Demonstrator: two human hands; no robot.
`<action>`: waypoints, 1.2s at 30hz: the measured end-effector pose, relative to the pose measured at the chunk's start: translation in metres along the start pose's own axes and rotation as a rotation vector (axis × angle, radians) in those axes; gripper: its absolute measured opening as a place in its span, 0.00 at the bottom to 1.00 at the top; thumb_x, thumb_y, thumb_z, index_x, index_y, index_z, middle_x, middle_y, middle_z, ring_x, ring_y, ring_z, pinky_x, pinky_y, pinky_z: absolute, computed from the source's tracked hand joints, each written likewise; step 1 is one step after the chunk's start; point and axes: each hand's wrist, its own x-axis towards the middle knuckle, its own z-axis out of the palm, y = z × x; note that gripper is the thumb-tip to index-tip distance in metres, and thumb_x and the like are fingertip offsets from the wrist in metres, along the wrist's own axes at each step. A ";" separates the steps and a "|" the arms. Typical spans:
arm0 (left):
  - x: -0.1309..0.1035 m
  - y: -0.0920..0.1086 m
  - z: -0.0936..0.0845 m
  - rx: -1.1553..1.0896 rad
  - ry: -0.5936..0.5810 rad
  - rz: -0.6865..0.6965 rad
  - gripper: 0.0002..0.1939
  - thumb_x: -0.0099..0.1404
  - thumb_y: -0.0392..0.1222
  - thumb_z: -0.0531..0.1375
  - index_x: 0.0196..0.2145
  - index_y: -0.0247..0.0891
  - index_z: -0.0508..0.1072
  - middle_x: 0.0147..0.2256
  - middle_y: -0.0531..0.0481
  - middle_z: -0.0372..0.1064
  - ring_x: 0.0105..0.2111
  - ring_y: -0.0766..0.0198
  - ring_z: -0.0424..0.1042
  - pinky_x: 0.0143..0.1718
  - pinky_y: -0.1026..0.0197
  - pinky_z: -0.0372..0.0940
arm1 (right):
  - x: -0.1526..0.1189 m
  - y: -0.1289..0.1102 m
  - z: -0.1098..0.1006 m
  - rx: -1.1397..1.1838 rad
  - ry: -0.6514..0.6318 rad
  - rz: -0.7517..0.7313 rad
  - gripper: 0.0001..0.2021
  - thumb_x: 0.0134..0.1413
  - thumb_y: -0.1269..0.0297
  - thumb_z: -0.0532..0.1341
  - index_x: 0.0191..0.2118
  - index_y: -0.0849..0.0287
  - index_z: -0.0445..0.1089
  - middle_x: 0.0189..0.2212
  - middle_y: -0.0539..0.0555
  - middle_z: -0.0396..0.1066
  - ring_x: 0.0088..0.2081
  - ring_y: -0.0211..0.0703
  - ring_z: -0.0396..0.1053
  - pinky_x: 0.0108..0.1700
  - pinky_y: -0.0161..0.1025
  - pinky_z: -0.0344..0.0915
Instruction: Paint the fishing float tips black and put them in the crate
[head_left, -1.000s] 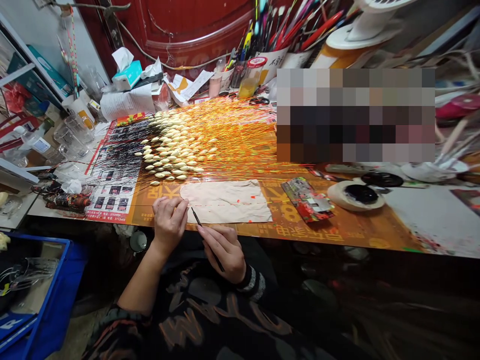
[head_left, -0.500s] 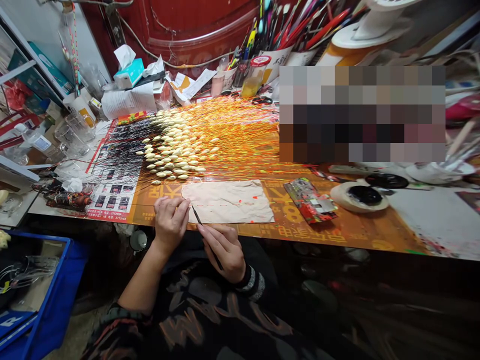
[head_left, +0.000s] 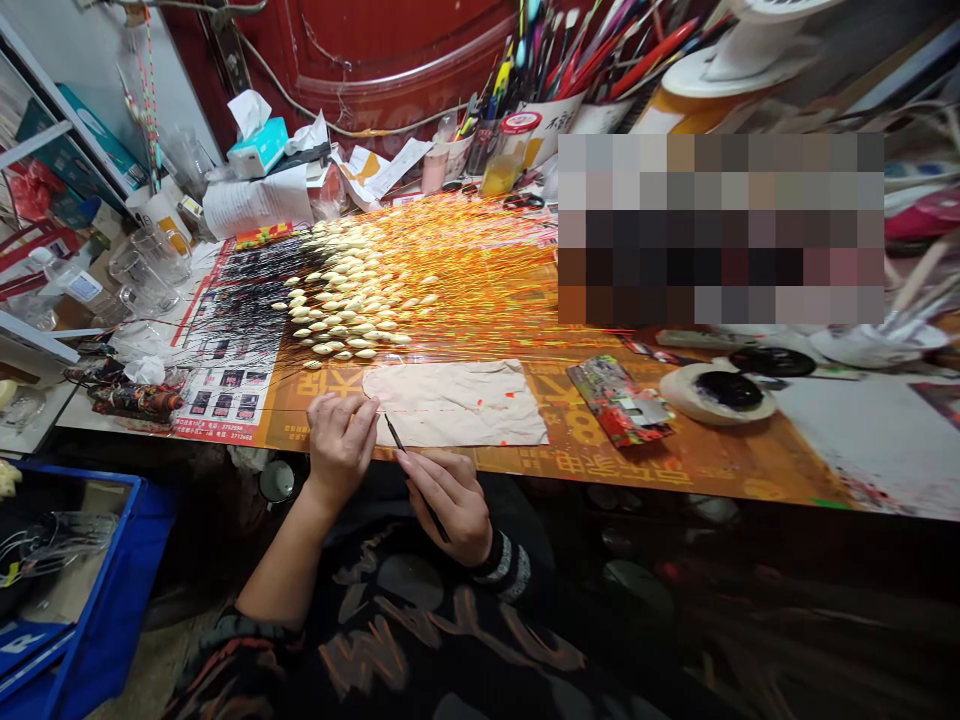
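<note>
Looks like a small craft workshop, judging by a cluttered surface (head_left: 720, 470), dozens of thin rods (head_left: 480, 285) with pale oval bodies (head_left: 346, 300) laid side by side, a pot (head_left: 555, 115) crammed with brushes (head_left: 556, 60), a red-spotted cloth (head_left: 450, 430)

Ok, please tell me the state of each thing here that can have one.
Left hand, pinching a thin rod
Right hand, gripping a brush
Brush, tilted
Cloth, spread out, spotted red
Pale spindles, lying massed together
Jar, lidded
Tissue box, open
Blue crate, open-topped
</note>
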 end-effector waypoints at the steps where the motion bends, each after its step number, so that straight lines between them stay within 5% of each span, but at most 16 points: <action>1: 0.000 0.000 0.000 -0.001 0.005 0.005 0.13 0.67 0.35 0.60 0.49 0.40 0.72 0.42 0.46 0.76 0.43 0.59 0.73 0.54 0.49 0.60 | -0.001 0.001 0.000 0.006 0.002 -0.002 0.32 0.58 0.79 0.59 0.67 0.56 0.56 0.48 0.59 0.75 0.45 0.49 0.71 0.44 0.47 0.68; 16: -0.001 -0.006 -0.009 -0.029 0.015 0.034 0.15 0.67 0.35 0.59 0.52 0.41 0.71 0.41 0.46 0.76 0.44 0.58 0.73 0.54 0.49 0.63 | -0.010 0.011 -0.019 0.050 0.028 -0.019 0.30 0.58 0.78 0.59 0.65 0.55 0.60 0.44 0.57 0.76 0.42 0.48 0.73 0.41 0.46 0.70; 24: 0.014 0.007 -0.021 0.000 0.059 0.121 0.17 0.66 0.36 0.62 0.53 0.41 0.70 0.39 0.46 0.76 0.41 0.59 0.74 0.50 0.52 0.64 | -0.013 0.024 -0.034 -0.001 0.085 -0.021 0.29 0.58 0.79 0.59 0.64 0.56 0.61 0.44 0.60 0.76 0.42 0.49 0.73 0.40 0.47 0.71; 29: 0.025 0.009 -0.045 0.046 0.057 0.182 0.19 0.65 0.36 0.63 0.54 0.40 0.69 0.37 0.47 0.76 0.36 0.59 0.74 0.44 0.54 0.65 | -0.014 0.027 -0.032 -0.008 0.117 -0.030 0.27 0.59 0.78 0.58 0.63 0.57 0.61 0.44 0.60 0.76 0.43 0.49 0.74 0.40 0.46 0.72; 36: 0.025 -0.011 -0.107 0.119 0.065 0.159 0.22 0.64 0.34 0.64 0.55 0.42 0.68 0.38 0.48 0.77 0.35 0.59 0.75 0.44 0.53 0.66 | -0.018 0.029 -0.026 0.008 0.155 -0.017 0.26 0.59 0.78 0.58 0.63 0.57 0.62 0.45 0.60 0.76 0.44 0.49 0.74 0.42 0.47 0.73</action>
